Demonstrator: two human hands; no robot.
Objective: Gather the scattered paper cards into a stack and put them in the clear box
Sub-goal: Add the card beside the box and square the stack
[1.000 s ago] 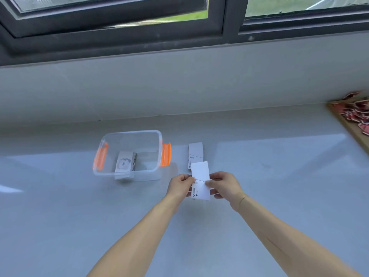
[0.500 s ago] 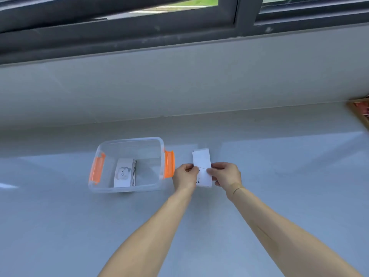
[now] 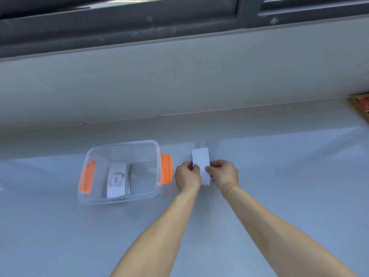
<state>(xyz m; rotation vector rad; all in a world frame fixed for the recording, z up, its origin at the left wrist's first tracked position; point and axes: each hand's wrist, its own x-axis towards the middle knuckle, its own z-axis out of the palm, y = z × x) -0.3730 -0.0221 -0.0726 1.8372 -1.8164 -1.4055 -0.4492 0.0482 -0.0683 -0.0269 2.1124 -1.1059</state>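
White paper cards [image 3: 200, 157] are pinched between both hands just right of the clear box [image 3: 119, 199]. My left hand [image 3: 187, 176] grips their left edge and my right hand [image 3: 224, 173] grips their right edge, thumbs on top. The cards overlap, one sticking out toward the wall and another showing below my fingers. The box has orange latches [image 3: 166, 171] on its short sides, no lid, and holds a stack of cards [image 3: 118, 179] with "love" printed on the top one.
A grey wall [image 3: 179, 76] under a dark window frame runs along the back of the pale glossy tabletop [image 3: 279, 176]. A wooden tray [image 3: 361, 108] with red pieces pokes in at the far right edge.
Both hands carried the held card away from me onto the card that lay near the box. The two cards are now together in my fingers. The view shifted, so the box sits lower.
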